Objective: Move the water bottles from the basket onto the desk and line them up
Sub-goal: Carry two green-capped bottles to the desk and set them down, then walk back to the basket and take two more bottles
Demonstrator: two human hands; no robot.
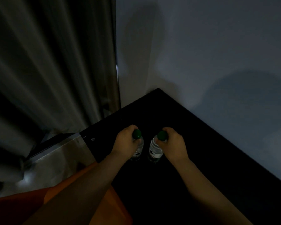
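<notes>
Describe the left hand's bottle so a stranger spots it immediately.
On the black desk by the wall, two green-capped bottles are held upright side by side. It is the one nearer the curtain, in the left hand, which hides most of its label.

Single head view, high above the desk [217, 168], facing steeply down and forward, close over its far corner.

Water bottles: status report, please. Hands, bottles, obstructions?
Left hand grips left water bottle at its neck, right hand grips right water bottle likewise. Both upright, side by side over black desk. Nothing visible in the way.
</notes>
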